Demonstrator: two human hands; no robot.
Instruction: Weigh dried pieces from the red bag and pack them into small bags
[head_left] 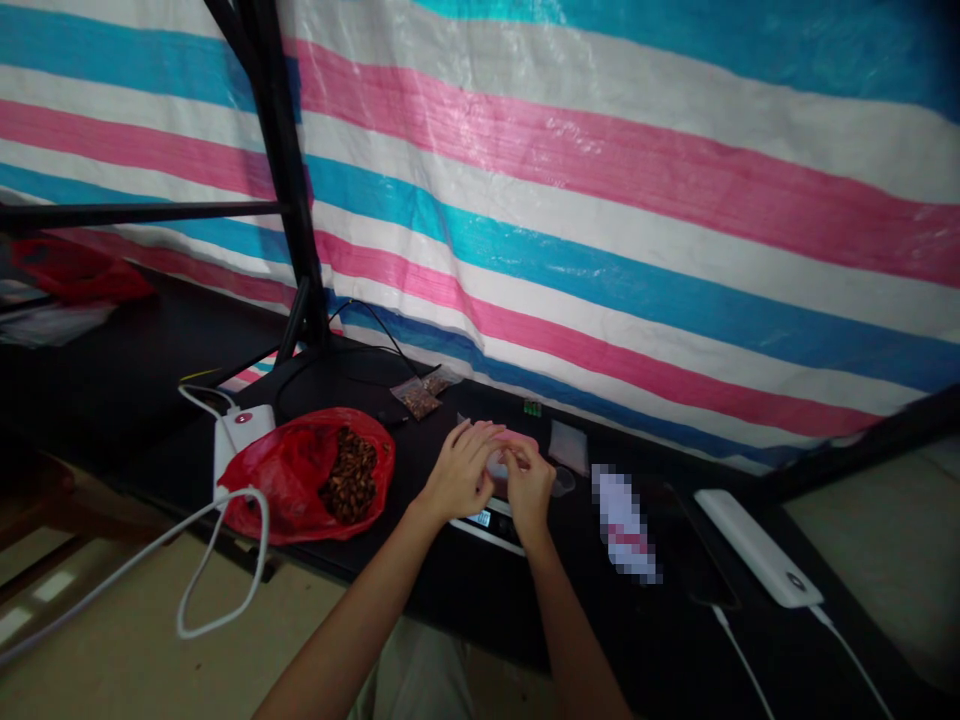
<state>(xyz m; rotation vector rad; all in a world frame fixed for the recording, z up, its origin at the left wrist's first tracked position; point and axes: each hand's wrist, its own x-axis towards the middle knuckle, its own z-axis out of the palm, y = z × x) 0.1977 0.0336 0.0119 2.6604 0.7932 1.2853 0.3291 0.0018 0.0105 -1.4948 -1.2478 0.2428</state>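
At the left, a white device (259, 425) is partly hidden by a red plastic bag (274, 490), opened on a heap of brown pieces (351, 475). Beyond it, small clear packets (420, 397) are laid on the black table (469, 590). Now the left hand (463, 465): its fingers are bent over a pink item (523, 437); whether anything is gripped cannot be told. The pink item is framed between both hands, partly covered by the fingers, at a scale (487, 537) with a lit display. On the right hand (530, 485), thumb and forefinger are held narrowly together; what is pinched, if anything, cannot be made out. Further right, a white power bank (757, 548) is seen.
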